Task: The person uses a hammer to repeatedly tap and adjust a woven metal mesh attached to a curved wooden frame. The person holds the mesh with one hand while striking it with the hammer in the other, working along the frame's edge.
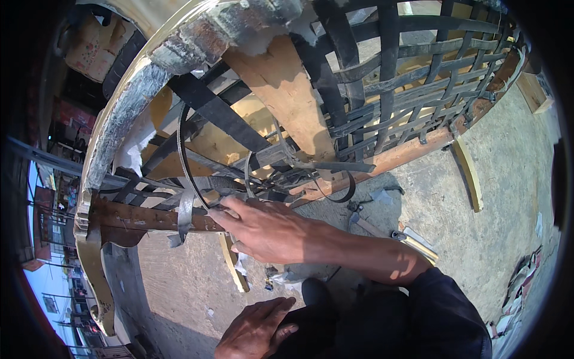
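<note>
A wooden sofa frame (382, 152) is laced with black webbing straps (388, 78), several hanging loose or curled. A pale board (281, 96) crosses it. My right hand (245, 224) reaches to the lower left part of the frame, thumb and fingers at a narrow dark strap (188, 173) that hangs in a long curve; whether it grips the strap is hard to make out. Beside it a wider grey strap (184, 212) dangles over the wooden rail. My left hand (257, 329) lies on my dark trousers with fingers stretched out, holding nothing.
On the concrete floor (490, 251) lie a hammer (365, 224), a silver-and-yellow tool (415, 245) and scraps (520, 287). Wooden legs (469, 179) jut from the frame. A wooden block (532, 93) is at the upper right. A street with stalls shows at the far left.
</note>
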The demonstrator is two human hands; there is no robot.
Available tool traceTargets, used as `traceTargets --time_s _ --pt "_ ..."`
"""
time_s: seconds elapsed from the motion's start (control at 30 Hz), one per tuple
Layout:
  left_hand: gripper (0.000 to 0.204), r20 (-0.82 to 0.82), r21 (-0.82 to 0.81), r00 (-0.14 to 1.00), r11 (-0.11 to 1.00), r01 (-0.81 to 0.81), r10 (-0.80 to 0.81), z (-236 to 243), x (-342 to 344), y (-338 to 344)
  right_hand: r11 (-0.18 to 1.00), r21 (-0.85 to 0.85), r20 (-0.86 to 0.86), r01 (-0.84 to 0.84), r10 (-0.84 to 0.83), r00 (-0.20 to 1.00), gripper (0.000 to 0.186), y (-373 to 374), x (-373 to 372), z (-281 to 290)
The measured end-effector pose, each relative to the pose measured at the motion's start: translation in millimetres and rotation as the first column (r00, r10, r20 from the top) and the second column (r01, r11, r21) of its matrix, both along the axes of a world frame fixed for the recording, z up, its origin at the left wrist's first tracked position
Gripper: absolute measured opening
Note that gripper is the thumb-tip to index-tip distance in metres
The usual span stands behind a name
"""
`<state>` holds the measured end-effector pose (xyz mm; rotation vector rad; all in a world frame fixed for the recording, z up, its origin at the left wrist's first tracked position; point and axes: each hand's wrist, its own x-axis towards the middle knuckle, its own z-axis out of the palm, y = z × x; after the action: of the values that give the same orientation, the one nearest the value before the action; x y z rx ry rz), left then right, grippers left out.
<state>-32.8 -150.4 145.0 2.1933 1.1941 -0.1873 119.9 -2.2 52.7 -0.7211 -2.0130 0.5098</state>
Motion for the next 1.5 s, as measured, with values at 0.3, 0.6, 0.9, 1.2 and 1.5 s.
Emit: traceTargets --time_s 0.3,0.6,0.9,1.2,1.5 --pt "0.052 -0.030 0.012 0.999 1.000 -0.021 0.021 -3.9 -6.4 -5.0 0.849 -0.288 -0.772 -0.444 0.068 0.632 0.054 70.4 -38.6 129.4" --pt "0.051 0.016 -0.014 1.000 1.000 -0.017 0.017 -2.4 -5.7 -5.5 0.881 -0.251 -0.691 -0.401 0.127 0.711 0.033 79.2 -27.1 134.0" --pt "0.048 0.067 0.043 0.997 0.998 -0.051 0.048 -6.3 -24.5 -17.8 0.797 0.034 -0.962 -0.603 0.190 0.197 0.033 27.4 113.2 20.6" --pt "0.053 0.083 -0.039 0.996 0.999 0.020 -0.016 -11.6 -20.5 27.6 0.156 -0.769 0.510 0.620 -0.435 0.742 0.061 -197.4 147.4 -180.9" --pt "0.046 -0.031 0.100 0.998 0.994 -0.053 0.057 -9.5 0.6 45.8 0.679 -0.590 0.696 0.437 0.155 0.701 0.044 -138.3 139.5 -170.0"
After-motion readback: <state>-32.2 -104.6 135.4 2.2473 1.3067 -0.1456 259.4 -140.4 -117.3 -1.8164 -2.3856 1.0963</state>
